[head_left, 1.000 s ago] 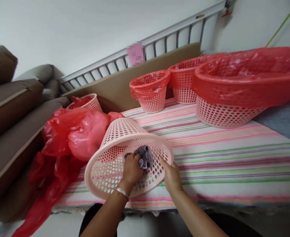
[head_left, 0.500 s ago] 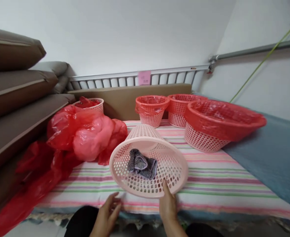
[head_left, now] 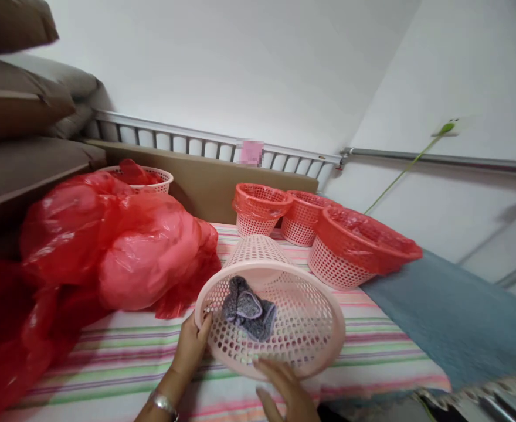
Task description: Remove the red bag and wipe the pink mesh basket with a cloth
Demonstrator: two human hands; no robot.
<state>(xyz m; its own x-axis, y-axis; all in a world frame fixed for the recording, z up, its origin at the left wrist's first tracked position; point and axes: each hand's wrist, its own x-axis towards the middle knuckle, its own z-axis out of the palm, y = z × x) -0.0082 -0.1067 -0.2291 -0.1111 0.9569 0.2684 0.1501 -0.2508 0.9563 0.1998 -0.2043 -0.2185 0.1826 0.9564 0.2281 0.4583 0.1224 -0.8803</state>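
Note:
A pale pink perforated plastic basket (head_left: 304, 305) lies on its side with its mouth facing me. Inside it rests a crumpled dark grey cloth (head_left: 251, 313) with a light purple edge. My left hand (head_left: 191, 343) is closed on the left part of the basket's rim, thumb on the inner side. At the lower rim, my right hand (head_left: 288, 390) has its fingers apart and holds nothing; whether a fingertip touches the rim I cannot tell.
Left of the basket is a heap of red plastic bags (head_left: 148, 252), with another pink basket (head_left: 165, 181) behind it. Several red-lined baskets (head_left: 341, 261) stand to the right on the striped cloth (head_left: 394, 346). Brown cushions (head_left: 16, 105) are stacked at far left.
My left hand has moved up from beside the basket and taken hold of its left rim. My right hand has let go of the rim at lower right and shifted left. The view has turned.

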